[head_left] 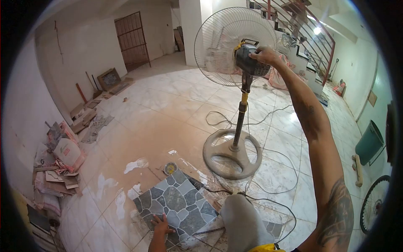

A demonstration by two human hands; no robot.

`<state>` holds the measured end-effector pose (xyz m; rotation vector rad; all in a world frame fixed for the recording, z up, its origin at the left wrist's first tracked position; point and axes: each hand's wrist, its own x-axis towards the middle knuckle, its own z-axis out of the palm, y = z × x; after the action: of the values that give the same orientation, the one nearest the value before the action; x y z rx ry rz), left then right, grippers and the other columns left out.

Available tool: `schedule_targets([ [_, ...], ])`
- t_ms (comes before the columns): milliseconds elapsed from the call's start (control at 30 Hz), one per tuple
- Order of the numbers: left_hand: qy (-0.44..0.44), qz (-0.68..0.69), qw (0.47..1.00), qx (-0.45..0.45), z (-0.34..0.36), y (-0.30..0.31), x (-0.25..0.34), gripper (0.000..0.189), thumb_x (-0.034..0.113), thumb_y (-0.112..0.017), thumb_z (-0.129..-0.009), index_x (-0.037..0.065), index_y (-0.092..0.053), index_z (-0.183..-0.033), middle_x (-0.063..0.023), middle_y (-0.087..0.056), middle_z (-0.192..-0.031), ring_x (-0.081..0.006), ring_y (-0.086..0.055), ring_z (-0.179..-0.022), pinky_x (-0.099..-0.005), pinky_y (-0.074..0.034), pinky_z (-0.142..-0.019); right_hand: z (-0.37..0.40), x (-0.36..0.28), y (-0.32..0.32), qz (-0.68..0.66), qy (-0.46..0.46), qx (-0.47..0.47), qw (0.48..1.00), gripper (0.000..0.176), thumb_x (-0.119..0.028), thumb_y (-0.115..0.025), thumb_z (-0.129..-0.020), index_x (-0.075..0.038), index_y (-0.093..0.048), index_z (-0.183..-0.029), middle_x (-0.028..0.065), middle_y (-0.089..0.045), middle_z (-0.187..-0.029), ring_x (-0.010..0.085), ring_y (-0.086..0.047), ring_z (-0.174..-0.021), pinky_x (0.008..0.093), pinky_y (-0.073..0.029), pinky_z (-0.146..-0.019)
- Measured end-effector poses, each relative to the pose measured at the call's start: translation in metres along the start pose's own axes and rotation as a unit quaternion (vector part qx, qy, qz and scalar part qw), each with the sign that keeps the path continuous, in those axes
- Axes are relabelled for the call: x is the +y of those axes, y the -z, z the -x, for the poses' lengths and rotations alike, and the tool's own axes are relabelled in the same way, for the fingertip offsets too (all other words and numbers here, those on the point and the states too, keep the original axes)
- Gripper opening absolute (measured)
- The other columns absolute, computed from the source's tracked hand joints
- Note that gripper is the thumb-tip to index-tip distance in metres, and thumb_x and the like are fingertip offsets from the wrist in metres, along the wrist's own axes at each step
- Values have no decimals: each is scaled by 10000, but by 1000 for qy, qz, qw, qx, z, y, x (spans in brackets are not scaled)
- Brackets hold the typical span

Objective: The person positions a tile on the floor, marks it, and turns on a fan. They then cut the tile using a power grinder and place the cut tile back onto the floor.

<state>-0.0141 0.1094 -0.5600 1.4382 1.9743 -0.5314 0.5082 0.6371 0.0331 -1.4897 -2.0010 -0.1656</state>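
A large stand fan on a dusty round base stands in front of me, its cage facing away to the left. My right hand reaches up and grips the back of the fan's motor housing. Down at the lower left, my left hand lies with fingers spread on a grey stone-patterned tile. Beyond the tile's far edge shows an angle grinder with a yellowish disc; the tile partly hides its body. My knee is beside the tile's right corner.
Black cords loop over the floor around the fan base. Reddish dust covers the pale floor tiles. Bags and scraps line the left wall. A green bin and a wheel stand at right; railed stairs rise behind.
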Motion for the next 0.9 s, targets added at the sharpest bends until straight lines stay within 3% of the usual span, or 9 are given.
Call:
schedule_targets([
  [167, 6, 6, 999, -31, 9, 16, 6, 1446, 686, -794, -602, 50, 112, -1532, -486, 139, -1452, -624, 89, -1384, -696, -12, -1101, 0, 1, 7, 26, 3, -9, 1000, 627, -512, -724, -756, 41, -697, -1049, 216, -704, -949, 307, -675, -897, 394, -505, -796],
  [400, 23, 19, 999, -26, 11, 15, 8, 1418, 678, -801, -599, 117, 92, -1547, -447, 144, -1484, -636, 100, -1375, -686, -19, -1106, -16, 21, 8, 18, -60, -21, 998, 618, -536, -696, -740, 16, -718, -1016, 216, -707, -957, 349, -689, -913, 412, -513, -806],
  [500, 17, 12, 1000, -8, 9, 9, 4, 1408, 673, -804, -600, 132, 85, -1550, -437, 140, -1493, -639, 94, -1375, -682, -19, -1109, -21, 32, 8, -2, -44, -20, 999, 475, -423, -676, -831, 22, -724, -993, 184, -716, -913, 274, -671, -862, 377, -493, -800],
  [600, 8, 8, 1000, 7, 13, 9, 5, 1398, 665, -807, -603, 134, 72, -1552, -437, 129, -1495, -637, 80, -1378, -680, -17, -1112, -20, 31, 6, 28, -27, 0, 999, 420, -380, -647, -859, 12, -727, -986, 188, -718, -909, 284, -681, -860, 388, -498, -790],
  [800, 24, 31, 999, 6, 21, 15, 10, 1375, 650, -808, -611, 128, 44, -1556, -438, 81, -1503, -615, 64, -1394, -675, -13, -1119, -21, 30, -1, 92, -19, 59, 994, 381, -352, -646, -859, 5, -724, -969, 228, -704, -875, 336, -691, -846, 419, -506, -780],
  [900, 29, 14, 999, 12, 18, 13, 11, 1370, 644, -809, -616, 129, 44, -1556, -431, 77, -1508, -613, 64, -1395, -673, -14, -1121, -13, 24, 2, 181, -23, 101, 978, 391, -393, -634, -834, -36, -736, -955, 268, -683, -949, 406, -670, -934, 482, -509, -860],
])
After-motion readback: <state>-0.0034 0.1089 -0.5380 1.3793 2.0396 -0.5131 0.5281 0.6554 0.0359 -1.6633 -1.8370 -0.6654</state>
